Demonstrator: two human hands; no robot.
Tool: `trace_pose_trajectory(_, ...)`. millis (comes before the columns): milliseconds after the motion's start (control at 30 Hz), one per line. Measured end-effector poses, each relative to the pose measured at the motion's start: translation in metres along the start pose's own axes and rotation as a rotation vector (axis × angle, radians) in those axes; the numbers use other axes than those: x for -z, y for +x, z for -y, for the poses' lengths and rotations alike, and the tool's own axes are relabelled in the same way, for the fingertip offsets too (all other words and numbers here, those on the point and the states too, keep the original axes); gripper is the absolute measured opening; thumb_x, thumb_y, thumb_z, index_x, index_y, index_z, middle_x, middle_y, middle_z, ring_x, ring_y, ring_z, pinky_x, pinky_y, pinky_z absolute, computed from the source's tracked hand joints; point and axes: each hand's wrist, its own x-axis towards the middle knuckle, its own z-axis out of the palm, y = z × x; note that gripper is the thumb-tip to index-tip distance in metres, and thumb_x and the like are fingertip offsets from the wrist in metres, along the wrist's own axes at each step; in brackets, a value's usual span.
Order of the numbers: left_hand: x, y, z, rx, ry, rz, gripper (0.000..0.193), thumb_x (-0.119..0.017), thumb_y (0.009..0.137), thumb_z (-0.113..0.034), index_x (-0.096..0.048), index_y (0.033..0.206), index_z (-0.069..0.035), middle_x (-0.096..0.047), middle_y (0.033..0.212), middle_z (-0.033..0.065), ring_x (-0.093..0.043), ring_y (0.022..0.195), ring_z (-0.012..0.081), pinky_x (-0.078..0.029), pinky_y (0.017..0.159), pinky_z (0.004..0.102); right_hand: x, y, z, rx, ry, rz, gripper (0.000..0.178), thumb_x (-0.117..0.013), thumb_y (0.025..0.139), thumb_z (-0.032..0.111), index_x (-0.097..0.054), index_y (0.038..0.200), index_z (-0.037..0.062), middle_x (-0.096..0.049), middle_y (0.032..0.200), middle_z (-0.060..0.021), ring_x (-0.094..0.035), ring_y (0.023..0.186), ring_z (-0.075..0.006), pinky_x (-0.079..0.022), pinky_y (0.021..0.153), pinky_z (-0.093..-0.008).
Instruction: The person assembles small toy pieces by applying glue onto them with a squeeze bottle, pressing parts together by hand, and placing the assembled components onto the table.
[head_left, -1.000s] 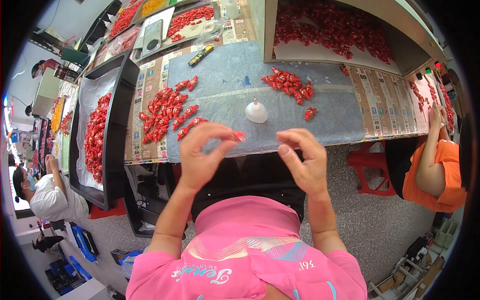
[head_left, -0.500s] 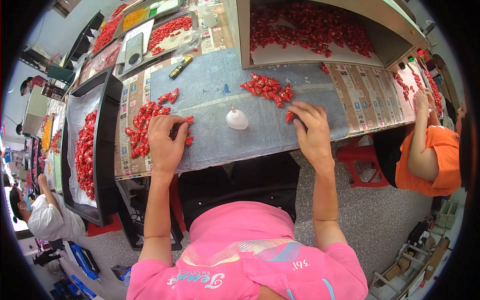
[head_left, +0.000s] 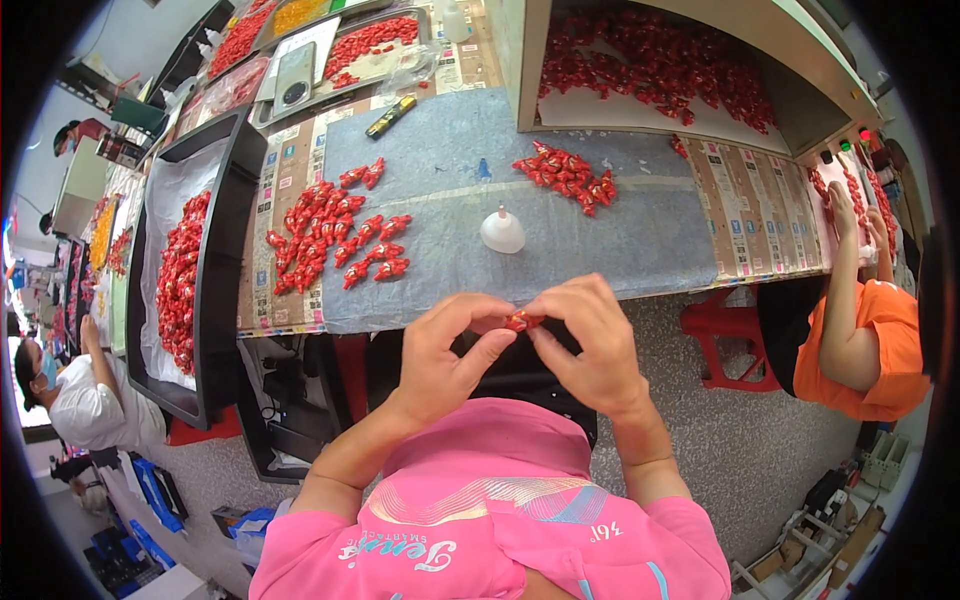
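Note:
My left hand [head_left: 447, 345] and my right hand [head_left: 592, 338] meet just in front of the table's near edge. Between their fingertips is one small red piece [head_left: 520, 321], glossy and lumpy with light spots, pinched from both sides. Fingers cover most of it. Beyond my hands a white dropper bottle [head_left: 502, 232] with a thin tip stands on the blue-grey mat [head_left: 450, 190]. Similar pieces form a larger pile [head_left: 318, 232] to the left of the bottle and a smaller pile [head_left: 568, 175] to its right.
A black tray [head_left: 222, 260] of red pieces stands at the left edge. Farther back are a phone [head_left: 294, 75], a yellow-black marker-like stick [head_left: 391, 117] and a metal tray [head_left: 418, 58]. An open-fronted box [head_left: 660, 122] with red pieces stands back right. A person in orange [head_left: 868, 345] sits at right.
Both hands have left the piles and come together near the table edge. The right hand carried a red piece from the right pile. The view has shifted slightly.

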Motion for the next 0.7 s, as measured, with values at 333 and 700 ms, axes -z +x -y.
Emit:
trace_pose_trajectory(333, 0.023, -0.008, 0.017, 0.283, -0.601, 0.101, 0.025, -0.056, 0.094, -0.012, -0.056, 0.117, -0.002, -0.061, 0.093, 0.0044, -0.060, 0.078, 0.0104, -0.050, 0.070, 0.0240, -0.008, 0.018, -0.024, -0.206, 0.015, -0.104, 0.037, -0.075, 0.069, 0.006, -0.062, 0.104, 0.0040, -0.063, 0.099, -0.0080, -0.060, 0.090, -0.0199, -0.047, 0.074, -0.0302)
trace_pose_trajectory(700, 0.031, -0.004, 0.021, 0.443, -0.944, 0.044, 0.033, -0.048, 0.098, -0.021, -0.051, 0.123, 0.000, -0.060, 0.092, 0.0067, -0.057, 0.068, 0.0110, -0.048, 0.063, 0.0238, -0.039, 0.026, -0.043, -0.219, 0.242, -0.064, 0.040, -0.072, 0.075, 0.008, -0.059, 0.112, 0.0015, -0.060, 0.102, -0.0140, -0.060, 0.089, -0.0278, -0.047, 0.076, -0.0340)
